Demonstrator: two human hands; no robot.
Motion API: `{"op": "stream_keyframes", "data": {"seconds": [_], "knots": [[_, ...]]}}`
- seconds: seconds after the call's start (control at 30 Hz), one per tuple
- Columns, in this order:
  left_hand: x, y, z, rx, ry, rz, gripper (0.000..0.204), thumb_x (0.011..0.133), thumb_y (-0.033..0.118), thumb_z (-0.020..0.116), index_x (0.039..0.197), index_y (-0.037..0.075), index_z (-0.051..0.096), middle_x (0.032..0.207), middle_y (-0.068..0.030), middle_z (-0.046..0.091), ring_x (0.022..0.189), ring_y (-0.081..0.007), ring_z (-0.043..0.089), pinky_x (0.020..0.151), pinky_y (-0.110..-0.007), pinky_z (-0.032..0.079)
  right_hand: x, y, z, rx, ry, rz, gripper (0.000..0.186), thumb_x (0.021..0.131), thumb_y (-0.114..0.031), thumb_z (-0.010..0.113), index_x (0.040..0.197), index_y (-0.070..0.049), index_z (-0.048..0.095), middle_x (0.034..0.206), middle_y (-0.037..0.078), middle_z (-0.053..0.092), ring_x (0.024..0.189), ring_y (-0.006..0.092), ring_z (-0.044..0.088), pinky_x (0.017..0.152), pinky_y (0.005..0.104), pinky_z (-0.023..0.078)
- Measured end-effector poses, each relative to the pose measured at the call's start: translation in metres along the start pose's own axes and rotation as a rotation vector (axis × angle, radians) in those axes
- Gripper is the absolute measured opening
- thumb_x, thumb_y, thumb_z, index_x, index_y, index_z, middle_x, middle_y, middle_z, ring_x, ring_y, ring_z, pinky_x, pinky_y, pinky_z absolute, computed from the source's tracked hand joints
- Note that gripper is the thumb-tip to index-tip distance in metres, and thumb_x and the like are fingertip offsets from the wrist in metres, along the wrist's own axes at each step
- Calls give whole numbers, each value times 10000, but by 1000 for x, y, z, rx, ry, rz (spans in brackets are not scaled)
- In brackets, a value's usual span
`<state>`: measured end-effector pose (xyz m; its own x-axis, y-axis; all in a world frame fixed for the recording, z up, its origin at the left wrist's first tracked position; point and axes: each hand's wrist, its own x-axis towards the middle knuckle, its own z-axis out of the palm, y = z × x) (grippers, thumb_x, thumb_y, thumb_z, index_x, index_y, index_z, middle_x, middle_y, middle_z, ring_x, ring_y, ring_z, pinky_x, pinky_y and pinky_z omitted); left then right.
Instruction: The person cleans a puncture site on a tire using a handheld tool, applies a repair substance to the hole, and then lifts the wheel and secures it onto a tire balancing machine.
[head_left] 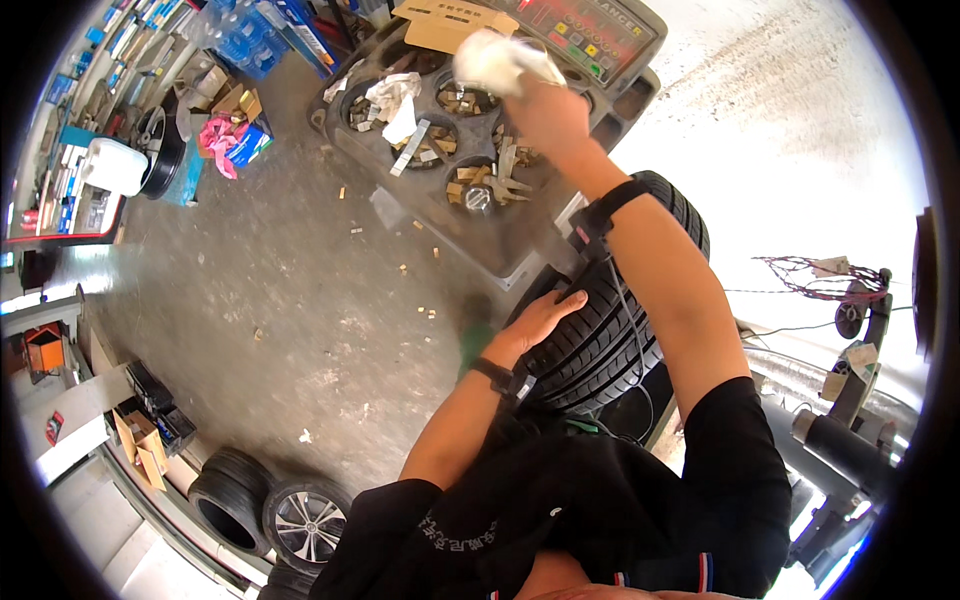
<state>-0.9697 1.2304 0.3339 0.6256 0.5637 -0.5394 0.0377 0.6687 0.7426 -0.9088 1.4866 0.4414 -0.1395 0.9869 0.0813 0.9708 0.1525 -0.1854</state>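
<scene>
My left hand (543, 322) lies on the tread of a black tyre (590, 345), thumb and fingers stretched out. Over the grey top of a wheel balancer (440, 210), my right hand (552, 118) is closed on a crumpled white cloth (490, 62), blurred by motion. Below it, round wells hold many small wheel weights (430, 143). Pliers (507, 187) lie in the nearest well beside a round metal piece (478, 200). Another white cloth (396, 98) is draped over the left wells. The tyre stands upright against the balancer, partly covered by my right forearm.
The balancer's control panel (585, 40) rises at the back, with a cardboard piece (450, 25) next to it. Small weights lie scattered on the concrete floor (250, 300). Tyres (230, 495) and an alloy wheel (308, 525) are at lower left. A coiled cable (820, 278) hangs at right.
</scene>
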Motion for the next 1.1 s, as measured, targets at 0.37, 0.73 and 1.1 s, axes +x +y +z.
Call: {"op": "stream_keyframes", "data": {"seconds": [0.37,0.73,1.1], "knots": [[-5,14,0,-43,-13,-19,908,908,661,575,1393,-100,477,1390,-191,548,1290,-253,498,1107,-338,350,5,15,-1,394,-90,-118,543,886,-332,624,1375,-122,520,1013,186,728,958,380,693,832,470,556],[20,5,5,48,-63,200,635,1049,475,422,1420,-40,458,1382,-101,526,1269,-191,486,1058,-350,427,-200,20,-127,881,0,38,324,911,-175,681,1203,-46,630,954,130,709,828,254,705,753,366,566],[17,17,9,-201,-153,-97,904,947,740,352,1577,97,276,1635,-100,261,1472,-339,289,1212,-474,227,-556,163,-170,633,647,979,250,892,-198,647,1060,-24,713,892,172,727,771,275,713,759,376,557]]}}
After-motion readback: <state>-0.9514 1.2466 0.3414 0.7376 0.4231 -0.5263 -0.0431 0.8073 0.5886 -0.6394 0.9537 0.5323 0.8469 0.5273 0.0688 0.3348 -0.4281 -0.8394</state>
